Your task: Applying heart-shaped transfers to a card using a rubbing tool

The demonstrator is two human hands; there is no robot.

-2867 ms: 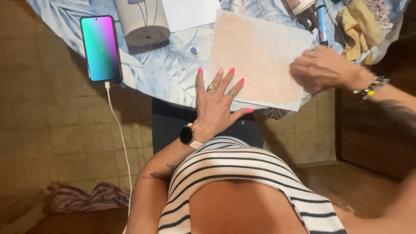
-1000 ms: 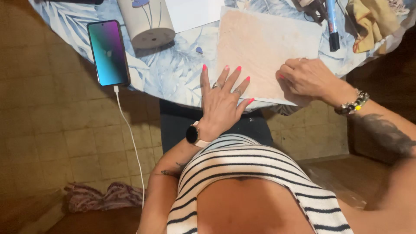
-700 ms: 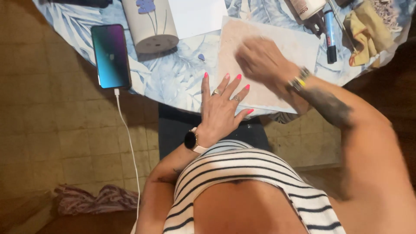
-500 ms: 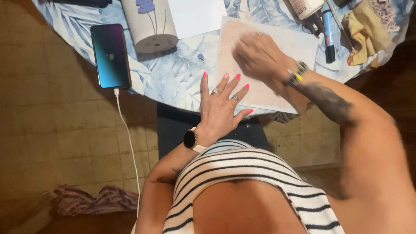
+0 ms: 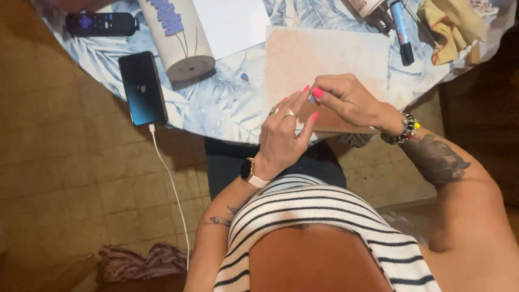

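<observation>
In the head view, a pale pink sheet [image 5: 324, 59] lay flat on the table [image 5: 227, 108], its near edge at the table's near edge and its long axis running roughly along that edge, slightly slanted. The left hand [image 5: 284, 135] rested at the sheet's near left corner, fingers loosely spread and raised. The right hand [image 5: 346, 100] hovered over the sheet's near edge, thumb and forefinger pressed together on something small and bluish, too small to identify, touching the left fingertips. A phone [image 5: 142, 88] lay at the table's left edge, a marker [image 5: 401, 30] beyond the sheet's far right corner.
</observation>
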